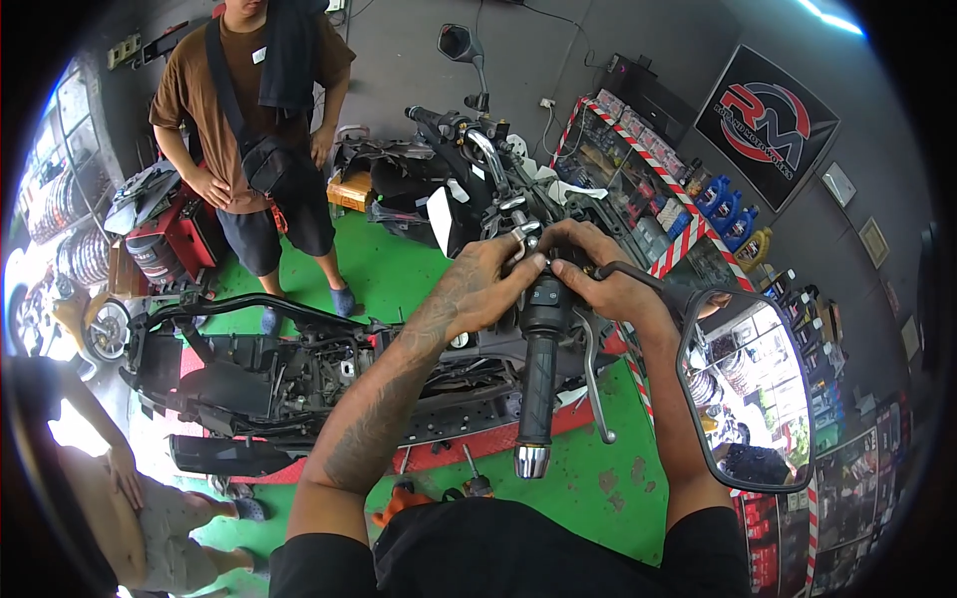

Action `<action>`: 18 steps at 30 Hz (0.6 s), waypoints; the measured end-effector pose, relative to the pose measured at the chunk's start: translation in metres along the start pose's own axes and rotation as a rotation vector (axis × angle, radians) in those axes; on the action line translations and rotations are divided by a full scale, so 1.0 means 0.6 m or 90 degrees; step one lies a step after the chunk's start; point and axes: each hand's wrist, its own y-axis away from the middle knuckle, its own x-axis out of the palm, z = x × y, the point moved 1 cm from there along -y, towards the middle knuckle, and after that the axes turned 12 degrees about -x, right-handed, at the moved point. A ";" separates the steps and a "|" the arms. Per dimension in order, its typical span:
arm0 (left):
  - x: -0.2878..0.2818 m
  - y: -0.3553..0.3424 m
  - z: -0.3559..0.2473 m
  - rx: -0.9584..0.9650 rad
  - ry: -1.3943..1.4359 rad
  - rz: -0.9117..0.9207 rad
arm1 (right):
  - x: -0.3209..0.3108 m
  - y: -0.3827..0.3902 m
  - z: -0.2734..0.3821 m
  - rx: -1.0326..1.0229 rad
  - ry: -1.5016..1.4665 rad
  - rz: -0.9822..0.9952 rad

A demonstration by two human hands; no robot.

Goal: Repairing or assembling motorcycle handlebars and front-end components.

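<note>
Well left of my left hand [488, 284], I see a pale-shorts co-worker [169, 508]; ahead of them, a stack of wheels [80, 259]. Nearer, left of and below that hand: stripped bike body [264, 374], running under the left forearm. Beyond it, facing me: second co-worker [184, 80] in brown, hands at the hips.

Left hand: fingers bent by the bar fittings, thumb tip at the top of the switch housing [544, 299]. I can't tell if it's grasping anything.

Switch housing sits just below and between the two thumbs, on the handlebar. Grip [538, 384] runs from it toward me, silver bar end [531, 461] nearest. Lever [595, 384] hangs just right of the grip, below the right hand [610, 284].

Right hand: fingers arched over the far side, thumb almost meeting the left one. Fingertips partly hidden, so I can't tell its hold either.

Right of that wrist: mirror [753, 389] on its stalk. Ahead-right of it: display case [643, 149] edged in red-white tape, blue bottles [733, 211] beyond.
</note>
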 end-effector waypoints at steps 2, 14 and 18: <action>0.011 0.001 0.009 0.193 0.146 -0.090 | 0.000 -0.003 0.003 -0.002 -0.008 0.005; 0.003 0.002 0.010 0.164 0.099 -0.084 | -0.002 -0.004 0.005 0.012 -0.016 0.018; 0.004 -0.003 0.012 0.128 0.066 -0.087 | -0.004 -0.006 -0.005 -0.043 -0.003 0.046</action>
